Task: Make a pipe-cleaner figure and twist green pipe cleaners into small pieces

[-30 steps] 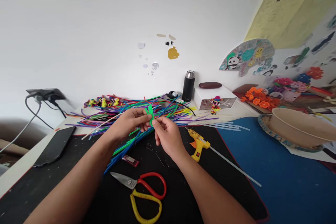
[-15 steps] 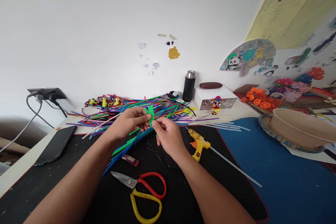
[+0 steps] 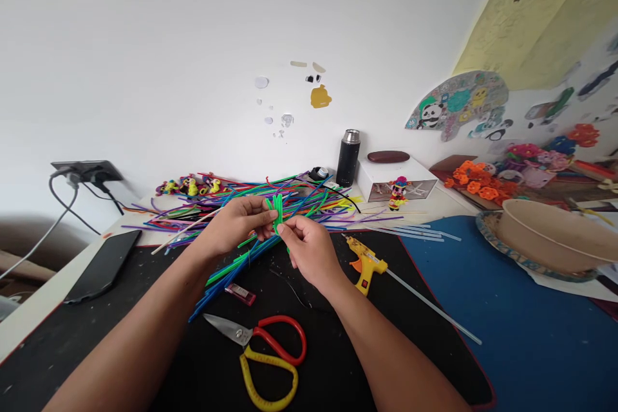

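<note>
Pinched between both hands is a small bundle of bent green pipe cleaners [image 3: 279, 208], its upper ends fanning out above the fingers. My left hand [image 3: 244, 224] grips it from the left, thumb pressed against it. My right hand [image 3: 310, 246] holds its lower part between thumb and forefinger. Behind the hands spreads a heap of multicoloured pipe cleaners [image 3: 193, 214]. Blue and green pipe cleaners [image 3: 223, 280] lie below my left hand. Scissors [image 3: 241, 336] with one red and one yellow handle rest on the black mat, blades toward the left.
A yellow glue gun [image 3: 365, 264] with a glue stick lies right of my right hand. A phone [image 3: 103, 268] is at the left. A black flask [image 3: 348, 158], a white box [image 3: 381, 174] and a small figurine [image 3: 398, 193] stand by the wall. A bowl [image 3: 555, 235] sits far right.
Almost nothing differs. The fingers of my right hand have shifted very slightly on the green pipe cleaners, and the view has moved a touch.
</note>
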{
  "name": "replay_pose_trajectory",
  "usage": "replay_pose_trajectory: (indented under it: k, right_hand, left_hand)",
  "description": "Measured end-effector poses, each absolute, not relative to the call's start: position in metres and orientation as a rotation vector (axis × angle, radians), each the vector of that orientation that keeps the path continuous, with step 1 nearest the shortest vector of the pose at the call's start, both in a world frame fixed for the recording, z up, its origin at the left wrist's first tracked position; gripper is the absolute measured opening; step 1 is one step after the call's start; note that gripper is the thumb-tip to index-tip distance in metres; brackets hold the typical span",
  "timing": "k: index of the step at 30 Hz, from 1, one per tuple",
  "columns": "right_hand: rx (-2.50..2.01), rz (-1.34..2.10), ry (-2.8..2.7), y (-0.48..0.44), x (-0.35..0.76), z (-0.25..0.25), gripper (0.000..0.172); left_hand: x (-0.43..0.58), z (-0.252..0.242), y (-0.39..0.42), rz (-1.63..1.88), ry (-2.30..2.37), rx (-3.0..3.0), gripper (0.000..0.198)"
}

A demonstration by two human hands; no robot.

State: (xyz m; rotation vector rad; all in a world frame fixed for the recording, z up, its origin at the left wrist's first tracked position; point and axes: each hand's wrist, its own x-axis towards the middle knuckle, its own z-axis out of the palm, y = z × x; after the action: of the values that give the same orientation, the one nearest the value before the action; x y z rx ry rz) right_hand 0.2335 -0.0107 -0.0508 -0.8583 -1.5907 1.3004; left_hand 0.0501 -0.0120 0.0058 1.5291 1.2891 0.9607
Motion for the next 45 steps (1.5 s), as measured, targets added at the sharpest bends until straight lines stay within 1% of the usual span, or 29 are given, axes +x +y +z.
replay_pose_trajectory:
  k: [21,26,31,34,40,45]
  right_hand:
    - [-0.84,1.338,-1.603,-0.01,0.234,-0.052,0.024]
    - [-0.838,1.36,-1.623,-0.013,0.231,-0.056,0.025]
    - [-0.839,1.352,-1.68,-0.017,0.227,-0.057,0.021]
    - [-0.838,1.355,-1.708,-0.018,0.227,-0.056,0.02]
    - [-0.835,1.391,-1.697,-0.018,0.227,-0.056,0.021]
    - [-0.803,1.5,-1.598,-0.017,0.227,-0.057,0.023]
  left_hand:
    - [0.045,0.001,-0.009,0.973,1.286,1.535,0.039]
    - [0.042,0.001,-0.009,0.891,1.265,1.495,0.04]
    - [0.034,0.003,-0.009,0.835,1.273,1.48,0.043]
    - [0.031,0.004,-0.01,0.813,1.279,1.505,0.042]
    - [0.035,0.005,-0.012,0.844,1.373,1.551,0.04]
    - [0.038,0.007,-0.014,0.925,1.397,1.511,0.038]
